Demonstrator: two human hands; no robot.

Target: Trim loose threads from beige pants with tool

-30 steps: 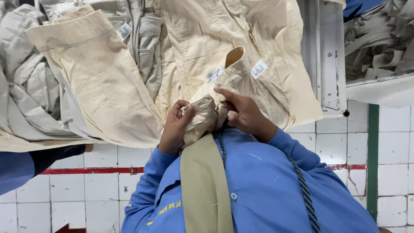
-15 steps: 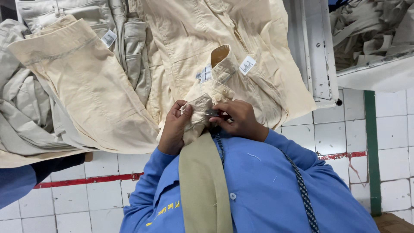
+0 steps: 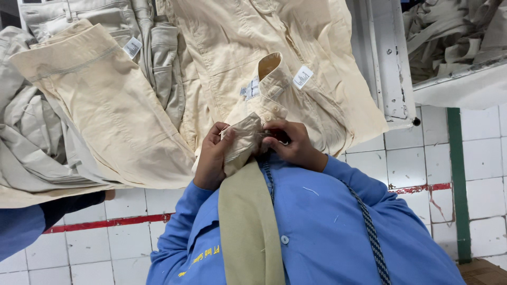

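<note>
Both hands hold a cream garment (image 3: 274,79) close to my chest. My left hand (image 3: 212,158) grips a bunched fold of its fabric (image 3: 244,140) from the left. My right hand (image 3: 293,143) pinches the same fold from the right, with something small and dark under its fingers that I cannot make out. A khaki fabric strip (image 3: 248,221) hangs from the fold down over my blue shirt (image 3: 327,221). The garment's collar with white tags (image 3: 302,76) stands just above my hands.
More cream and grey garments (image 3: 100,105) lie piled on the table to the left. A white table frame (image 3: 388,63) runs at the right, with a heap of fabric strips (image 3: 454,37) beyond. Another person's dark blue sleeve (image 3: 31,224) shows at lower left. White floor tiles (image 3: 105,253) are below.
The view has shifted slightly, so the garments sit a little lower and more to the right. My hands stay on the bunched fold, with the fingers working it closer together.
</note>
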